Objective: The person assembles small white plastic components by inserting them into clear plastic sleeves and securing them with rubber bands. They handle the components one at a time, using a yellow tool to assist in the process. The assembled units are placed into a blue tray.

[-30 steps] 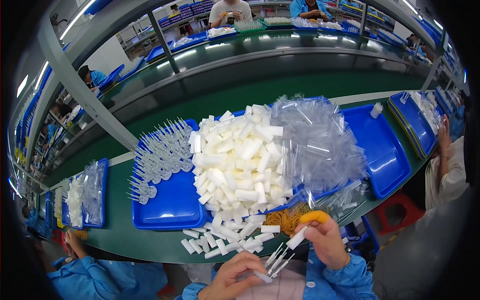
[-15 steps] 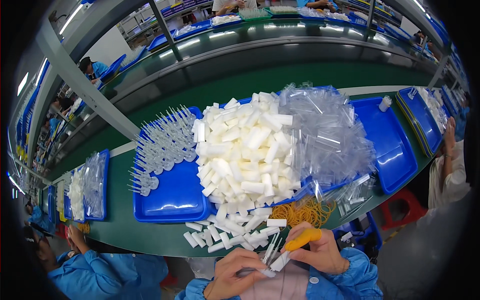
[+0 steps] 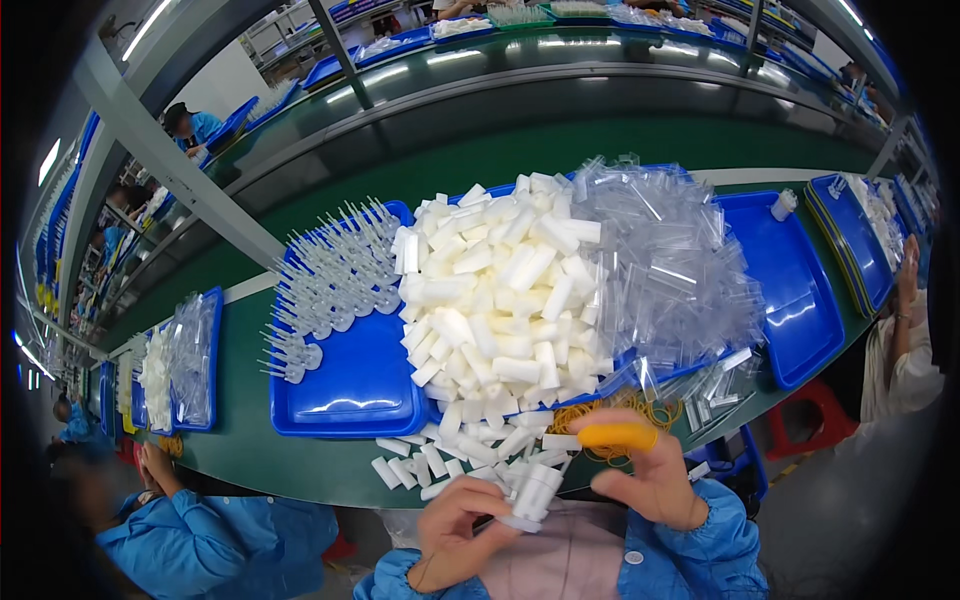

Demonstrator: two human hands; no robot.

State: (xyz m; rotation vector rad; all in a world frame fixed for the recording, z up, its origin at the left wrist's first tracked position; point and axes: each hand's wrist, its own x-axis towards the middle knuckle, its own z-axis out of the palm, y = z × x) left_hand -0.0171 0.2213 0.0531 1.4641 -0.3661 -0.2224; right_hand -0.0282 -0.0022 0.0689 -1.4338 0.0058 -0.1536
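right hand [image 3: 645, 482] just let go of white roll [image 3: 543, 488], now half open, blurry, nothing visible in it, nearer wearer than foam pile [image 3: 500, 290], off to right
left hand [image 3: 458, 530] pinching base of pronged piece [image 3: 522, 523], also wearer's side of foam pile, roll now on it
so fitting looks one roll further along imo

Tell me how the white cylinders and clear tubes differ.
The white cylinders look opaque; the clear tubes are see-through. The white cylinders' heap stands left of the clear tubes' heap. Both are piled high, with loose pieces on the green table.
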